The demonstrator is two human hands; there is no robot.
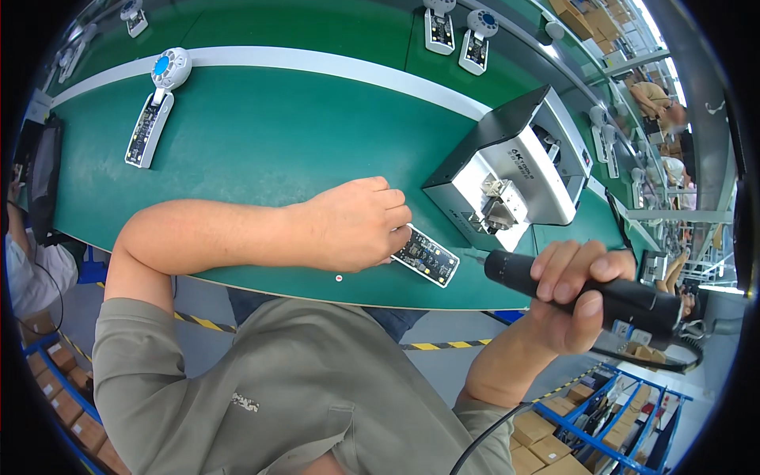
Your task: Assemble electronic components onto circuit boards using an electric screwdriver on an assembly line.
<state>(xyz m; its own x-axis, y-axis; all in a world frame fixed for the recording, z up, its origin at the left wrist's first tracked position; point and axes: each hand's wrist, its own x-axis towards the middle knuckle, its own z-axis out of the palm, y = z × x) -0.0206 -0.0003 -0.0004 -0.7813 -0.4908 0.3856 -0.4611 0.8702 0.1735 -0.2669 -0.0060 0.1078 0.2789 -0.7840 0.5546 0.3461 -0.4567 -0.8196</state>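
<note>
My left hand (356, 226) rests on the green conveyor belt (269, 142), its fingers curled over the near end of a small white device with a bare circuit board (429, 257). My right hand (571, 297) grips a black electric screwdriver (602, 297); the screwdriver's thin bit points left toward the board's right end. I cannot tell whether the tip touches the board.
A grey screw feeder box (507, 170) stands just beyond the board. Another white device with a blue-capped round head (154, 107) lies far left on the belt, and more (459, 32) sit on the far lane. Boxes (546, 443) fill blue racks below. Other people work at right.
</note>
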